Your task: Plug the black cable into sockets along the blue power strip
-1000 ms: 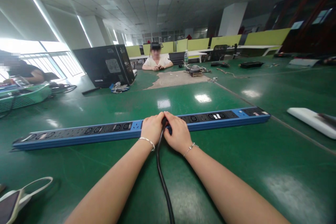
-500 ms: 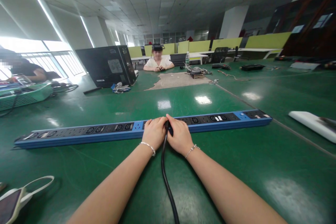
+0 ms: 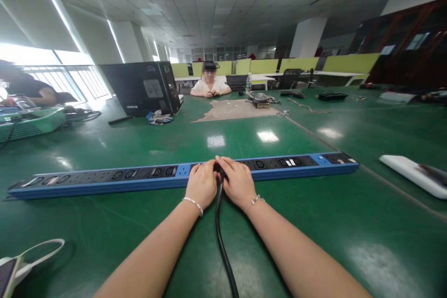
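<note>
A long blue and black power strip (image 3: 139, 181) lies across the green table (image 3: 139, 144). At its middle, my left hand (image 3: 202, 182) and my right hand (image 3: 238, 180) meet, fingers curled together round the upper end of a black cable (image 3: 220, 228). The cable runs down between my forearms to the bottom edge of the view. Both hands are closed on the cable's end, and the fingers hide that end and the part of the strip beneath it.
A black computer case (image 3: 139, 88) and gloves (image 3: 159, 118) stand at the back left, near a green basket (image 3: 42, 121). A person (image 3: 210, 84) sits across the table, another at far left. White device (image 3: 412, 176) at right; phone (image 3: 7, 277) lower left.
My hands have shifted slightly, with the fingertips a little lower in the view and leaning left. The whole view has moved a little; the hands still hold the cable end.
</note>
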The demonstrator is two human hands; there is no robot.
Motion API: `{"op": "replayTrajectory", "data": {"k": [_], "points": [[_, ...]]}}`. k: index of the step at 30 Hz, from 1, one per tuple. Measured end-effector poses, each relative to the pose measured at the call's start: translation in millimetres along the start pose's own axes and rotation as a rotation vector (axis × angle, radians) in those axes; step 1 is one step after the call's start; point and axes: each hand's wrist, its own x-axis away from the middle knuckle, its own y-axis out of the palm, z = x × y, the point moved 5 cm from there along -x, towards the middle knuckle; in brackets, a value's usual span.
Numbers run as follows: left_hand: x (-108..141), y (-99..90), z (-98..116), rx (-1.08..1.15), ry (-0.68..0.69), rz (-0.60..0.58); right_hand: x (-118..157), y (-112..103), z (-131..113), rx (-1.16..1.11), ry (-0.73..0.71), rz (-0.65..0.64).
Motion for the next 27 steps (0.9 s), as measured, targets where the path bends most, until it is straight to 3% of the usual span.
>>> {"op": "replayTrajectory", "data": {"k": [4,27], "points": [[5,-0.4,-5,-0.072,-0.044,0.042,-1,0,-3,0.01,-0.006,0.02],[8,1.4,-4,-0.112,-0.011,0.077,-13,-1,-12,0.084,0.04,-0.006]]}}
